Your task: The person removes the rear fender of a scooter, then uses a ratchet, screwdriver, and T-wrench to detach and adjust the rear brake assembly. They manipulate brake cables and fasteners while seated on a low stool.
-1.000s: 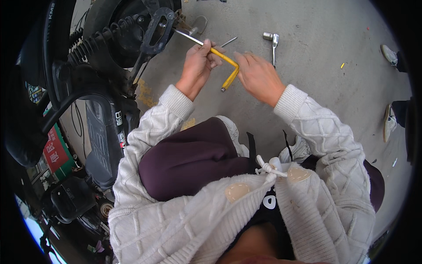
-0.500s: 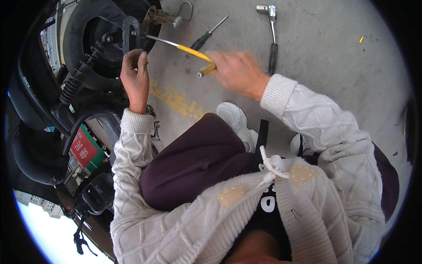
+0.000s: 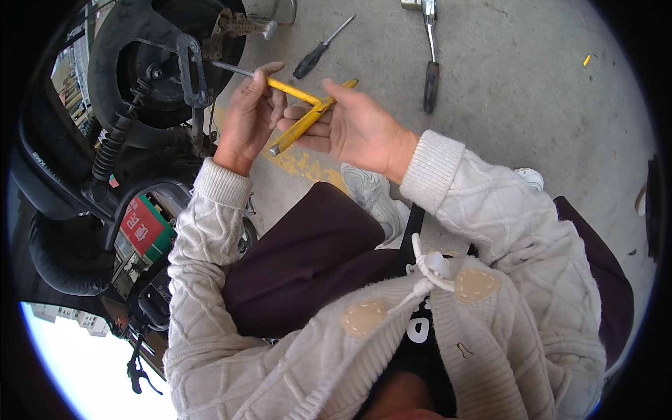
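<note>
A yellow T-handle wrench [image 3: 302, 130] with a metal shaft reaches toward the wheel of a two-wheeler; its tip is beside a dark slotted bracket [image 3: 192, 73], and whether it seats on a fastener is too small to tell. My left hand [image 3: 241, 117] is closed lightly around the shaft, thumb and forefinger at the upper end of the yellow sleeve. Across the fingers of my right hand [image 3: 364, 131] lies the yellow crossbar, with the thumb against its far end; the grip is loose.
Beyond my hands, a black-handled screwdriver [image 3: 323, 47] and a ratchet wrench [image 3: 432, 77] lie on the concrete floor. A small yellow piece [image 3: 586, 61] is farther right. The vehicle's black wheel [image 3: 108, 59] and coil-spring shock absorber [image 3: 110, 143] stand close on the left.
My left hand has moved from the bracket onto the wrench's shaft. My right hand has come left and nearer, its fingers now stretched beneath the crossbar, which has turned.
</note>
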Tool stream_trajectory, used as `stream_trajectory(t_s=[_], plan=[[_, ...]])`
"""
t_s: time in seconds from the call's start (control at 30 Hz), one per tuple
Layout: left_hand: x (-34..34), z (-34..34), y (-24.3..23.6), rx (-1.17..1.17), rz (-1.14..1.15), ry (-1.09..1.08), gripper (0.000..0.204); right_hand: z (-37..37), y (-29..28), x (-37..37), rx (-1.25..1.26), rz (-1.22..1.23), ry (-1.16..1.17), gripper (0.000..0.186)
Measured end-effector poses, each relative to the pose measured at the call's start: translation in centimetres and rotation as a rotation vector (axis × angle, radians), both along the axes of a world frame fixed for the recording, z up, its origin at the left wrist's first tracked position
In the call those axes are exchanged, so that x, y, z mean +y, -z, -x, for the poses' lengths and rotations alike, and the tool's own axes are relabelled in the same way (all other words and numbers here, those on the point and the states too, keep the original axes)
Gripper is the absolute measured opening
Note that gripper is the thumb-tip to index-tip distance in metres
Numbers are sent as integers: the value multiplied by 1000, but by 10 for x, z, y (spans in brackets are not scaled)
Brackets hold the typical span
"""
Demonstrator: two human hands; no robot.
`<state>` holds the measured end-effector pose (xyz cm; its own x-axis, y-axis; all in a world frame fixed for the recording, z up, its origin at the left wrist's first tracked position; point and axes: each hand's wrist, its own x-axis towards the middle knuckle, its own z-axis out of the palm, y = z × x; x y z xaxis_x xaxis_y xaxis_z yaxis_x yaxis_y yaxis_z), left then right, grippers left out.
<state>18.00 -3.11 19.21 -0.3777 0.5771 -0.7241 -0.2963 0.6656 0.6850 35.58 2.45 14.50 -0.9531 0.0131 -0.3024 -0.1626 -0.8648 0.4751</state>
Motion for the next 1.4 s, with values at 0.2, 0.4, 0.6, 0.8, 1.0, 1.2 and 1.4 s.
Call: stream_trajectory(t_s=[0.2, 0.4, 0.6, 0.8, 1.0, 1.2, 1.4], plan=[[14, 9, 9, -259, -126, -94, 24, -35, 20, 44, -795, -2505, -423, 29], [8, 16, 5, 115, 6, 117, 30, 6, 11, 15, -634, -2264, -79, 26], [-15, 60, -18, 1885, -94, 877, 62, 25, 23, 11, -96, -443, -80, 36], [-13, 92, -22, 1710, 524, 777, 76, 27, 25, -3, 184, 155, 55, 41], [-18, 102, -24, 1629, 426, 741, 70, 24, 19, 2, 187, -261, 37, 39], [-19, 107, -23, 1552, 333, 657, 71, 27, 7, -7, 228, -88, 91, 37], [-20, 109, -22, 1546, 308, 638, 70, 22, 11, 2, 25, -648, -45, 37]])
